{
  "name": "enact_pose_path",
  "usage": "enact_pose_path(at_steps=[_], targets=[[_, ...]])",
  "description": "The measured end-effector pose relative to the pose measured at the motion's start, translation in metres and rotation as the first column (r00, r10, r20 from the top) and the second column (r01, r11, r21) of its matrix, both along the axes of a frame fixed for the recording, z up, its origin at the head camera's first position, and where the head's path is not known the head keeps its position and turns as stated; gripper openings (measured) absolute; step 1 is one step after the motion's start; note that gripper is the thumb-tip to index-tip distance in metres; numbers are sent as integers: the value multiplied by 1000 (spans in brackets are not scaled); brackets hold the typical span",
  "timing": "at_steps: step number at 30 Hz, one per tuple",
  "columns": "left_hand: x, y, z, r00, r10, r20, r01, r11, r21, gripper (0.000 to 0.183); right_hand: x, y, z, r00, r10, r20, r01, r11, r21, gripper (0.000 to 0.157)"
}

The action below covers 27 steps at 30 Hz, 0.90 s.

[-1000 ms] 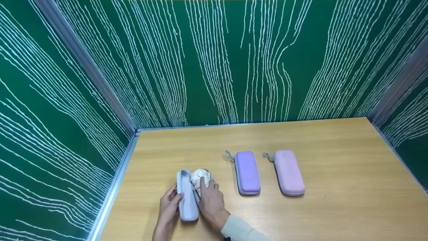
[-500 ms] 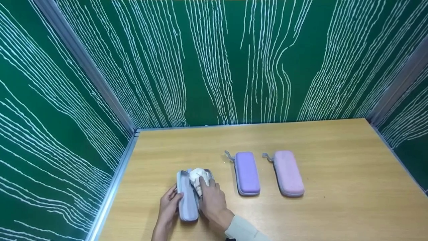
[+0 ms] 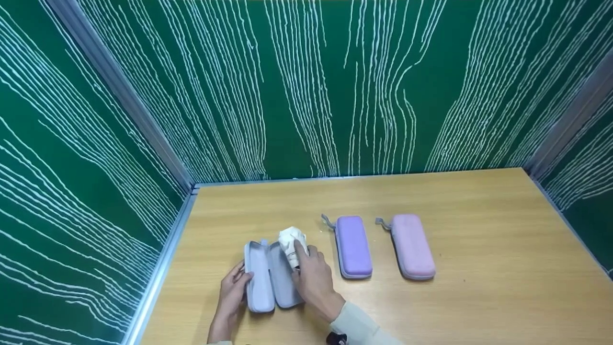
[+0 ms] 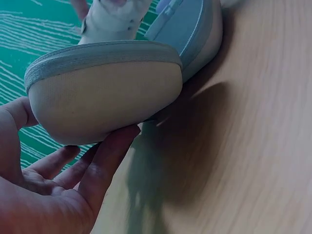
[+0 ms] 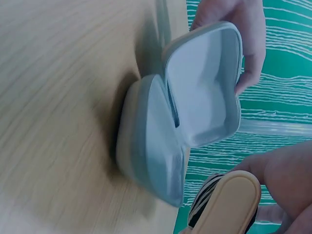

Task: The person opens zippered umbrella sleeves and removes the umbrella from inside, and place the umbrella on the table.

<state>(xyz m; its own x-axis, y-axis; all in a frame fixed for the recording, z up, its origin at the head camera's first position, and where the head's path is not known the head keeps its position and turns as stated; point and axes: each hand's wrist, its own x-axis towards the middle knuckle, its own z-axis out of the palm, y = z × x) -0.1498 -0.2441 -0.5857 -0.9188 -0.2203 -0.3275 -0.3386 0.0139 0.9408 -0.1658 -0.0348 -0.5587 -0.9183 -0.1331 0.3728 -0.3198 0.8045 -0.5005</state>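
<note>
A grey zip case (image 3: 261, 290) lies unfolded on the table, its two hollow halves spread side by side. My left hand (image 3: 232, 292) grips the outer wall of the left half, thumb on the rim; in the left wrist view the fingers (image 4: 105, 165) support it from below. My right hand (image 3: 316, 278) holds a small folded umbrella with off-white fabric (image 3: 290, 238) over the far end of the right half. In the right wrist view, the umbrella's flat oval beige end (image 5: 231, 200) and dark-striped side show outside the case.
A purple zip case (image 3: 354, 247) and a pink zip case (image 3: 414, 247), both closed and with grey wrist loops, lie right of the hands on the wooden table (image 3: 503, 239). Green white-lined panels (image 3: 297, 86) stand behind and at the sides.
The right hand has lifted the umbrella up and out of the grey case. The case now spreads wider, its left half tipped further left by the left hand.
</note>
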Motion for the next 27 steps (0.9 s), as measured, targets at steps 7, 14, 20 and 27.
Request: enact_pose_path(at_steps=[7,14,20,27], targets=[[-4,-18,1,1000,2,18,-2,1000,-2,56,-6,5,-5,1000,-30,-4,30,1000,4,68],[-7,-40,4,1000,13,12,-13,999,-37,55,-11,5,-13,999,-40,-30,40,999,6,69],[-10,-57,3,999,7,-40,-8,1000,-2,55,-15,1,-18,999,-45,-1,45,999,25,69],[-24,-67,6,1000,23,-9,-23,1000,21,55,-25,-3,-24,998,-58,19,57,997,44,67]])
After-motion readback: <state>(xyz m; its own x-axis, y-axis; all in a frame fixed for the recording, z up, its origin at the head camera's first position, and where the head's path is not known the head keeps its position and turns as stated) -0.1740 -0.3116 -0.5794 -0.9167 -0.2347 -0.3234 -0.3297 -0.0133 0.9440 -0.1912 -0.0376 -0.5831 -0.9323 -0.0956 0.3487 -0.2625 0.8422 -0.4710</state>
